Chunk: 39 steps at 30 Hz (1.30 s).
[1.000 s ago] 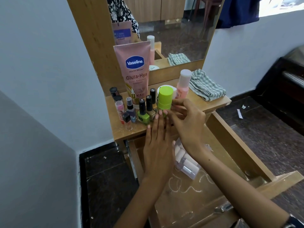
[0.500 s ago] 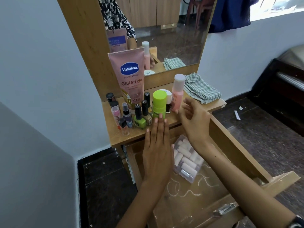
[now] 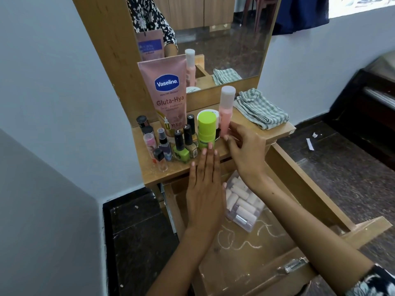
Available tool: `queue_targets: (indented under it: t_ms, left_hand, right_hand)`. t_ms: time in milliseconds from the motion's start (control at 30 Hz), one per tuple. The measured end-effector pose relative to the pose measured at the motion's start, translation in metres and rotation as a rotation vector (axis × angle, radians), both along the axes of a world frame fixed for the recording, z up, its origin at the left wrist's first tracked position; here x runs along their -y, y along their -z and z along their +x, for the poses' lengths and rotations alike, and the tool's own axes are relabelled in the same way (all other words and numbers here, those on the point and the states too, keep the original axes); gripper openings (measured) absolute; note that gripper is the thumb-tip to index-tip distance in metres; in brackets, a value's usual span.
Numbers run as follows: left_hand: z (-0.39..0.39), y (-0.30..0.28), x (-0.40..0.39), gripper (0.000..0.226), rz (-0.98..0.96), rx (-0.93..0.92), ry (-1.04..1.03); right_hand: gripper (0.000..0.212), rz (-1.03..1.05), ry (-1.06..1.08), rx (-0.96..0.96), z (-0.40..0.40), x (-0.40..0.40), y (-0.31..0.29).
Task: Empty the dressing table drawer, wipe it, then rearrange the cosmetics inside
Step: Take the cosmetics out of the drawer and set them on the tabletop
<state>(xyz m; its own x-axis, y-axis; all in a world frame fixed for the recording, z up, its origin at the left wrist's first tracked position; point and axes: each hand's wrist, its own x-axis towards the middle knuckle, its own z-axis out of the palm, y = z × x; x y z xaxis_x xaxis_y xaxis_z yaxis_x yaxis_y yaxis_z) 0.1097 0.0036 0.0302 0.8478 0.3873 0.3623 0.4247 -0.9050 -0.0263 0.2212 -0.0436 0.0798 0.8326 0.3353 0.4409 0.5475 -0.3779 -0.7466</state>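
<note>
Reaching over the open wooden drawer (image 3: 277, 248), the left hand (image 3: 205, 189) lies flat, fingers straight, tips touching the lime-green cylindrical plastic stick (image 3: 206, 133) on the wooden desk (image 3: 171, 174). Just right of that stick, the right hand (image 3: 245, 150) hangs relaxed, fingertips at the pink bottle (image 3: 226, 110), grasping nothing.

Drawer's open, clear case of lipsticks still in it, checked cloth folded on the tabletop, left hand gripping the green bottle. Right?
Not quite. The head view shows the left hand flat with straight fingers, fingertips at the base of the green bottle, not gripping it. The open drawer, lipstick case and checked cloth are as stated.
</note>
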Motion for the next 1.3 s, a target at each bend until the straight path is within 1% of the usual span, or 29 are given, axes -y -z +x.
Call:
queue_targets:
  t_ms: [333,467,567,633,667,733,767,800,867,933,1000,1067,1100,1167,1233,1300]
  left_hand:
    - [-0.002,-0.004,0.001,0.076,-0.031,-0.042,0.017]
    - [-0.007,-0.006,0.003,0.07,-0.022,-0.015,0.088]
    - [-0.013,-0.005,0.006,0.065,-0.06,0.046,0.202]
    - [-0.019,-0.004,0.004,0.059,-0.135,0.068,0.348]
    - [-0.021,-0.005,0.003,0.057,-0.196,0.04,0.431]
    - [-0.022,-0.008,-0.003,0.053,-0.312,-0.107,0.531]
    - [-0.021,-0.009,-0.005,0.053,-0.361,-0.192,0.525]
    - [-0.019,-0.008,-0.004,0.055,-0.405,-0.239,0.482]
    - [-0.017,-0.001,0.005,0.061,-0.489,-0.258,0.332]
    - [-0.015,0.005,0.019,0.073,-0.55,-0.267,0.201]
    - [-0.011,0.011,0.033,0.095,-0.539,-0.319,0.134]
    - [-0.004,0.015,0.042,0.111,-0.456,-0.403,0.085]
    - [0.0,0.017,0.044,0.113,-0.41,-0.42,0.071]
    - [0.005,0.019,0.045,0.107,-0.37,-0.391,0.07]
    - [0.007,0.019,0.042,0.101,-0.392,-0.352,0.089]
    - [0.005,0.018,0.039,0.102,-0.444,-0.317,0.1]
  right_hand:
    - [0.037,-0.008,-0.049,0.027,0.005,0.005,-0.001]
    - [0.036,-0.029,-0.061,0.045,0.001,0.024,-0.001]
    - [0.031,-0.073,-0.101,0.098,-0.006,0.045,0.002]
    - [0.026,-0.134,-0.133,0.132,-0.01,0.062,0.005]
    - [0.023,-0.168,-0.138,0.146,-0.012,0.072,0.008]
    - [0.02,-0.211,-0.131,0.147,-0.013,0.092,0.014]
    - [0.02,-0.233,-0.128,0.125,-0.013,0.102,0.017]
    - [0.02,-0.267,-0.126,0.091,-0.012,0.109,0.02]
    - [0.019,-0.368,-0.115,0.02,-0.01,0.12,0.025]
    - [0.013,-0.449,-0.097,-0.039,-0.01,0.126,0.03]
    - [0.009,-0.469,-0.096,-0.104,-0.012,0.128,0.033]
    - [0.007,-0.462,-0.1,-0.158,-0.015,0.128,0.035]
    - [0.008,-0.461,-0.099,-0.177,-0.016,0.128,0.036]
    - [0.009,-0.475,-0.094,-0.199,-0.018,0.13,0.036]
    - [0.01,-0.488,-0.079,-0.2,-0.02,0.134,0.035]
    - [0.012,-0.492,-0.058,-0.181,-0.022,0.138,0.035]
